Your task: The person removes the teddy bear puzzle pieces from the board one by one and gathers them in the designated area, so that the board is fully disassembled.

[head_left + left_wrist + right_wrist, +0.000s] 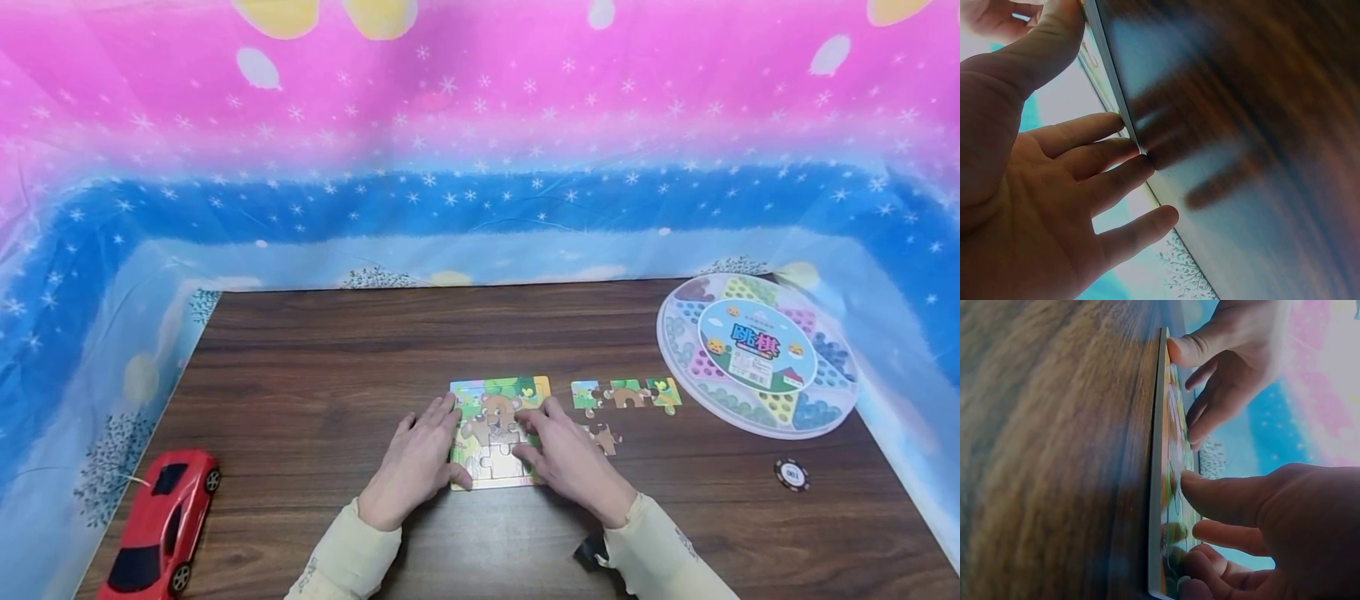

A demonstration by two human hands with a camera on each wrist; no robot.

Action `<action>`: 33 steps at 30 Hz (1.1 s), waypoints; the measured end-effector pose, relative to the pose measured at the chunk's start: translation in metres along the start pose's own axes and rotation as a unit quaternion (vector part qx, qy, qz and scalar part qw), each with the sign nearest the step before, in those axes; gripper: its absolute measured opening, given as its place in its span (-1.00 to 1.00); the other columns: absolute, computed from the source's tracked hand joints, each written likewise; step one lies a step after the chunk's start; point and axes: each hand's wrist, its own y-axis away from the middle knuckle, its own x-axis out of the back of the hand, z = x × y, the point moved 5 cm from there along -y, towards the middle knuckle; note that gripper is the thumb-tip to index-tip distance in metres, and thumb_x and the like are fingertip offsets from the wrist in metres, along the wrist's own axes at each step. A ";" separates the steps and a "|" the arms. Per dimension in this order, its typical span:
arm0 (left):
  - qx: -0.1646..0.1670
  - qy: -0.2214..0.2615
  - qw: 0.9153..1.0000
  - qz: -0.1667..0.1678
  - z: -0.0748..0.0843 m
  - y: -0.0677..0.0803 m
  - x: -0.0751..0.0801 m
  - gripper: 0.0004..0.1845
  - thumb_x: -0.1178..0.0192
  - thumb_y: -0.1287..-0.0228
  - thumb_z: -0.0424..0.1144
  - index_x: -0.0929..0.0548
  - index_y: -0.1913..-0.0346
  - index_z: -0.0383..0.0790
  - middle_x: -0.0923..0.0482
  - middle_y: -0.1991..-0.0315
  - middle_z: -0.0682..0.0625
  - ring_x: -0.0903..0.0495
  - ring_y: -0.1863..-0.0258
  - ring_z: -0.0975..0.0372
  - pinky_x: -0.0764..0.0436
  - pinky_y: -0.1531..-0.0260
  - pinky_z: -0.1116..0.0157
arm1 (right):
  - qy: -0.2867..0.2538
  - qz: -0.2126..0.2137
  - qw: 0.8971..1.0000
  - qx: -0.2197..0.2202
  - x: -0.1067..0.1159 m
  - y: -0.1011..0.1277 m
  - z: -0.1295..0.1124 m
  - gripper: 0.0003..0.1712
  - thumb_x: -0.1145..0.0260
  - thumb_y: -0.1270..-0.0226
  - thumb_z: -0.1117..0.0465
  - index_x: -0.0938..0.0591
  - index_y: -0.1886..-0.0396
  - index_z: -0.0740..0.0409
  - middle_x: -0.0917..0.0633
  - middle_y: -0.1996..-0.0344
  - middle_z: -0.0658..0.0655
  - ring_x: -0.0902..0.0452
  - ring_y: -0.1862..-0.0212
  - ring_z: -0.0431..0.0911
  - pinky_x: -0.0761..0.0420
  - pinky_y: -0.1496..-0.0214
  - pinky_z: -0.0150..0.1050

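Hands rest flat on the puzzle board (501, 433) in the lower middle of the frame. The left hand (416, 462) touches its left edge with straight fingers. The right hand (566, 454) presses its right side. Loose puzzle pieces (626, 393) lie just right, on the table (322, 392).

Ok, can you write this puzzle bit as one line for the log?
left hand: fingers on puzzle left edge | right hand: presses puzzle | loose pieces: right of it, on table
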 end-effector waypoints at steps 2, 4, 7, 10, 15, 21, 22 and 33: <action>0.000 -0.001 1.000 0.000 0.000 0.000 0.000 0.04 -0.49 0.27 0.13 -0.43 -0.30 -0.43 -0.24 -0.41 -0.29 -0.23 -0.39 -0.09 -0.27 -0.22 -0.23 | -0.008 -0.005 1.000 -0.003 -0.001 0.000 0.000 -0.53 -0.42 -0.23 0.06 -0.63 -0.10 0.13 -0.48 0.25 0.04 -0.36 0.47 -0.26 -0.41 0.51 -0.36; -0.001 -0.003 1.000 0.001 0.000 0.000 0.001 0.04 -0.49 0.27 0.13 -0.43 -0.30 -0.43 -0.24 -0.40 -0.29 -0.23 -0.39 -0.09 -0.28 -0.22 -0.22 | -0.012 -0.009 1.000 -0.004 -0.001 -0.001 0.000 -0.53 -0.43 -0.22 0.07 -0.63 -0.10 0.12 -0.48 0.24 0.03 -0.35 0.47 -0.26 -0.41 0.50 -0.36; -0.002 -0.008 1.000 0.002 0.000 0.000 0.001 0.03 -0.49 0.27 0.13 -0.44 -0.30 -0.42 -0.25 -0.40 -0.28 -0.24 -0.39 -0.09 -0.28 -0.22 -0.22 | -0.011 -0.010 1.000 -0.001 -0.001 -0.001 0.000 -0.55 -0.43 -0.22 0.08 -0.64 -0.09 0.08 -0.47 0.24 0.03 -0.34 0.47 -0.25 -0.40 0.50 -0.36; -0.004 -0.010 1.000 0.004 0.000 0.000 0.002 0.03 -0.49 0.28 0.13 -0.45 -0.28 -0.42 -0.25 -0.40 -0.29 -0.24 -0.39 -0.09 -0.29 -0.21 -0.22 | -0.003 -0.009 1.000 0.009 -0.001 -0.002 -0.001 -0.53 -0.43 -0.21 0.07 -0.63 -0.11 0.09 -0.47 0.25 0.02 -0.32 0.48 -0.25 -0.39 0.51 -0.36; -0.004 -0.008 1.000 0.004 0.000 -0.001 0.002 0.02 -0.49 0.30 0.13 -0.46 -0.27 -0.42 -0.25 -0.40 -0.29 -0.25 -0.38 -0.10 -0.29 -0.21 -0.22 | 0.002 -0.012 1.000 0.026 -0.002 -0.006 -0.002 -0.43 -0.42 -0.23 0.08 -0.56 -0.22 0.12 -0.45 0.27 0.00 -0.31 0.51 -0.28 -0.38 0.57 -0.39; -0.001 -0.007 1.000 -0.001 0.000 0.000 0.001 0.04 -0.49 0.28 0.14 -0.44 -0.30 -0.42 -0.24 -0.41 -0.28 -0.23 -0.39 -0.09 -0.29 -0.21 -0.22 | -0.026 -0.010 0.999 0.034 -0.002 -0.014 -0.003 -0.47 -0.40 -0.26 0.11 -0.57 -0.22 0.12 -0.42 0.26 0.02 -0.39 0.45 -0.29 -0.45 0.51 -0.41; -0.002 -0.007 1.000 -0.001 0.000 0.000 0.001 0.04 -0.49 0.27 0.14 -0.44 -0.30 -0.41 -0.24 -0.41 -0.28 -0.23 -0.39 -0.09 -0.29 -0.22 -0.22 | -0.026 -0.013 0.999 0.033 -0.003 -0.015 -0.004 -0.47 -0.40 -0.26 0.10 -0.58 -0.21 0.14 -0.41 0.26 0.02 -0.39 0.44 -0.28 -0.45 0.49 -0.41; -0.001 -0.008 1.000 -0.005 0.000 0.000 -0.001 0.06 -0.48 0.26 0.16 -0.41 -0.32 -0.41 -0.22 -0.42 -0.27 -0.22 -0.40 -0.07 -0.28 -0.22 -0.21 | -0.045 -0.038 0.998 0.011 -0.004 -0.017 -0.004 -0.56 -0.44 -0.20 0.14 -0.61 -0.07 0.16 -0.42 0.25 0.02 -0.40 0.38 -0.24 -0.54 0.30 -0.29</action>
